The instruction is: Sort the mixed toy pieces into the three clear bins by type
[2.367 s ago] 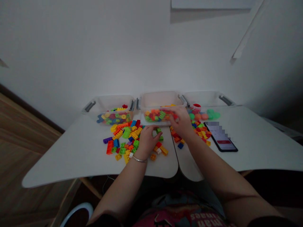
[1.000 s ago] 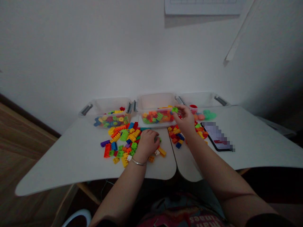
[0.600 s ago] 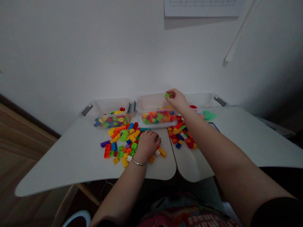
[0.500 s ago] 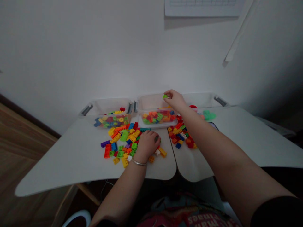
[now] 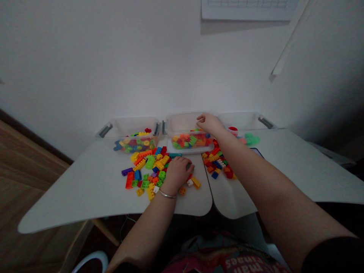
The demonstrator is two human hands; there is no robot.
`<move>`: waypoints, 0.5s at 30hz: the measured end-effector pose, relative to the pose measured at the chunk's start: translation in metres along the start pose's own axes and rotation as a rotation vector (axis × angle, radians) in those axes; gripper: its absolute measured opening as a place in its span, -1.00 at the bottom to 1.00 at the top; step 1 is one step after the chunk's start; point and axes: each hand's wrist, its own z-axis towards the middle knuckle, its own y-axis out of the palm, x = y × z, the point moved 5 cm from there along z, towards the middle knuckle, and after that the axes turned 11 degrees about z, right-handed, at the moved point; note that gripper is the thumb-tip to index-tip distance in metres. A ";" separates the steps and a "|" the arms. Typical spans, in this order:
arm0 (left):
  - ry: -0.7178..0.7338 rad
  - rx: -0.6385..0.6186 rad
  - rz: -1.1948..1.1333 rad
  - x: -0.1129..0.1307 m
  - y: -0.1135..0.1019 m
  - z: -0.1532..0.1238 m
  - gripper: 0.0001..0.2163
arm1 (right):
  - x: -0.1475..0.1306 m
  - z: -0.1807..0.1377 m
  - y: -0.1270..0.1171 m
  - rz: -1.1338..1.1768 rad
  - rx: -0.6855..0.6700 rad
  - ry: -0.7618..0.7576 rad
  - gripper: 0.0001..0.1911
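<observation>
My right hand (image 5: pixel 209 123) hangs above the middle clear plastic box (image 5: pixel 182 123), with thumb and fingertips slightly apart and no brick showing between them. Inside that box lie red, orange, green and blue toy building bricks (image 5: pixel 192 140). My left hand (image 5: pixel 179 171), with a bangle at its wrist, rests at the right side of a loose pile of colourful bricks (image 5: pixel 149 162). Its fingers are curled inward. A small dark greenish patch shows between thumb and forefinger, too dim to name. A yellow brick (image 5: pixel 196 182) lies just right of this hand.
A left clear box (image 5: pixel 133 123) holds mixed pieces. Another brick heap (image 5: pixel 218 163) lies beyond the seam between the white tabletops (image 5: pixel 233 201), partly behind my right forearm. A clear box (image 5: pixel 244 118), a red-rimmed cup (image 5: pixel 233 130) and green translucent pieces (image 5: pixel 251 139) stand at right, against the wall.
The small green brick pinched in my right hand has gone from its fingers, and that hand has dipped slightly over the middle box. My left hand stays at the pile.
</observation>
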 end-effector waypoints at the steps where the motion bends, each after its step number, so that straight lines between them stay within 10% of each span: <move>1: 0.001 -0.001 0.001 0.000 0.000 0.000 -0.81 | 0.001 0.001 0.000 0.031 0.020 -0.034 -0.73; 10: -0.019 -0.001 -0.032 -0.002 0.002 0.001 -0.80 | -0.017 -0.060 -0.017 0.254 0.372 -0.521 -0.75; 15: -0.031 0.028 -0.014 -0.003 0.001 0.000 -0.81 | -0.011 -0.124 0.014 0.276 0.236 -0.607 -0.77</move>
